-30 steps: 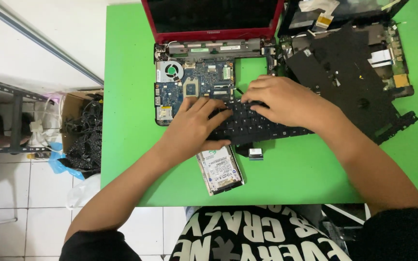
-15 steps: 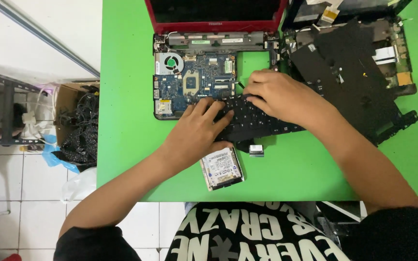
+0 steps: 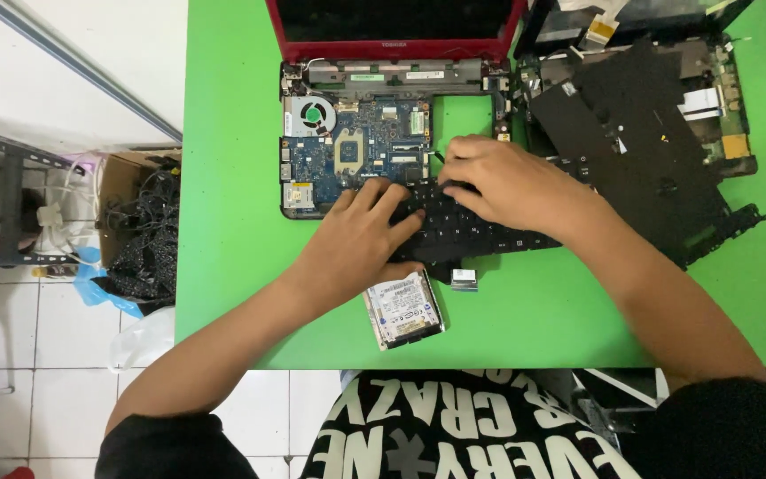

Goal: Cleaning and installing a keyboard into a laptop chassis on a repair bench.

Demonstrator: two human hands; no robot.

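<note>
Both hands lie flat, fingers spread, on the black keyboard [image 3: 467,226]: left hand [image 3: 356,244] near its left end, right hand [image 3: 507,186] at its top edge. It overlaps the open laptop's circuit board [image 3: 356,146]. Keep pressure even; spare the ribbon cable.

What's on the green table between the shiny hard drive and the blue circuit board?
In the head view, the black keyboard lies between the hard drive and circuit board, with the left hand resting on it.
</note>
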